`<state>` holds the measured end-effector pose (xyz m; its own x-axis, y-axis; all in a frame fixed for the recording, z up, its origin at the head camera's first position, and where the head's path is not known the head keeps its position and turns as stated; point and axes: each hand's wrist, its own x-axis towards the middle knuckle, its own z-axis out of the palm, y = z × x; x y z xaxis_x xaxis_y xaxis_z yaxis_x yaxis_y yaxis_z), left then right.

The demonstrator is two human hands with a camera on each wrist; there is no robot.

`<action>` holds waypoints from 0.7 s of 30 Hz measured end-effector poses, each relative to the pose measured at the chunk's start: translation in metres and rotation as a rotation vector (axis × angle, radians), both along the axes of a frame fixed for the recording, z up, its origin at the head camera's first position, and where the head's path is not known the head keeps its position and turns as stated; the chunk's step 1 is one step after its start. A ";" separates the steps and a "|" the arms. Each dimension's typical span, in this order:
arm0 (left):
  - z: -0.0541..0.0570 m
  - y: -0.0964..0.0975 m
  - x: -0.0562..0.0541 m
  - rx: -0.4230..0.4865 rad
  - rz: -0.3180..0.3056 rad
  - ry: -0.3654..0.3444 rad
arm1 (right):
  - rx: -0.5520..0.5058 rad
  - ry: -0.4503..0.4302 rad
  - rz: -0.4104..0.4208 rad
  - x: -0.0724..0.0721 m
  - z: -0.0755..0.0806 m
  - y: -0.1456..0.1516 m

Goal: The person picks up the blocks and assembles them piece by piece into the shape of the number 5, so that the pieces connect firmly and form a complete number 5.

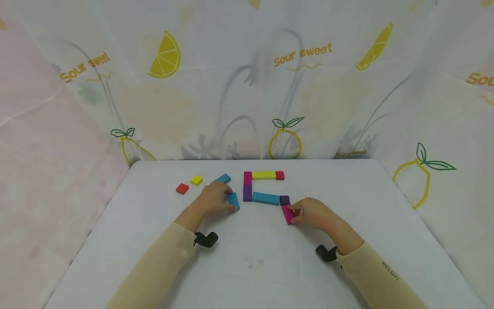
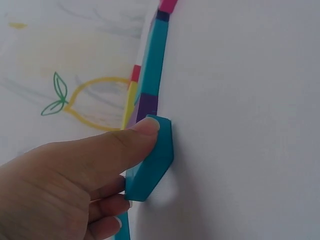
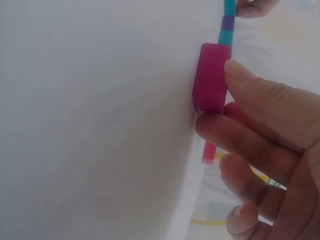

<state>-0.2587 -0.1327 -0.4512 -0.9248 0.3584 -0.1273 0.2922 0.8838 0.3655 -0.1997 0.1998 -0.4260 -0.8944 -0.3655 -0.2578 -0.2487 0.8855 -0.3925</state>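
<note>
Left grip (image 1: 210,199): I am pinching a blue block (image 1: 233,201)
Right grip (image 1: 316,213): holding a magenta block (image 1: 287,214)
Block outline (image 1: 266,198): seemingly forming partly, loose red block (image 1: 182,189) waiting apart

Two sleeved forearms (image 1: 158,264) slant inward toward the far edge of the desk (image 1: 254,274), the left hand (image 1: 211,199) pinching with thumb (image 2: 107,150) and fingers (image 2: 107,207), the right hand (image 1: 315,214), closer to the right edge, pinching likewise.

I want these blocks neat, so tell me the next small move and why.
Probably have the right hand straighten the magenta block it pinches: in the head view, that block slants just below the small purple block.
</note>
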 end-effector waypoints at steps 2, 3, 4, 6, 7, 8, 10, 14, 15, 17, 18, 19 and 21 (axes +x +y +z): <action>-0.001 0.003 0.004 0.005 -0.006 -0.009 | 0.004 0.004 0.006 0.000 0.000 0.000; -0.001 0.004 0.005 0.009 -0.015 -0.012 | 0.005 0.007 0.009 0.000 0.000 0.000; -0.001 0.006 0.007 0.008 -0.026 -0.010 | 0.007 0.011 0.014 -0.001 0.000 0.000; -0.002 0.010 0.010 -0.004 -0.051 -0.006 | 0.009 0.021 0.019 0.000 0.000 0.000; -0.003 0.011 0.012 -0.008 -0.062 -0.005 | 0.010 0.025 0.021 -0.001 0.000 0.000; -0.003 0.013 0.013 -0.009 -0.072 -0.006 | 0.011 0.027 0.024 -0.001 0.000 0.000; -0.002 0.017 0.016 -0.015 -0.085 -0.007 | 0.011 0.028 0.026 -0.001 0.001 0.000; 0.001 0.022 0.022 -0.022 -0.096 -0.015 | 0.012 0.021 0.026 -0.001 0.002 -0.001; 0.001 0.024 0.023 -0.030 -0.099 -0.015 | 0.011 0.018 0.024 -0.001 0.002 -0.001; 0.002 0.026 0.026 -0.046 -0.109 -0.016 | 0.015 0.015 0.019 -0.001 0.002 -0.001; 0.002 0.027 0.027 -0.055 -0.114 -0.014 | 0.017 0.013 0.017 -0.001 0.001 -0.001; 0.003 0.028 0.028 -0.061 -0.120 -0.013 | 0.020 0.012 0.016 -0.001 0.001 -0.001; 0.004 0.030 0.030 -0.072 -0.135 -0.012 | 0.025 0.011 0.015 -0.001 0.001 0.000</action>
<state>-0.2287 -0.1030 -0.4476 -0.8669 0.4694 -0.1677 0.4065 0.8605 0.3071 -0.2007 0.1994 -0.4254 -0.8918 -0.3721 -0.2575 -0.2659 0.8914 -0.3671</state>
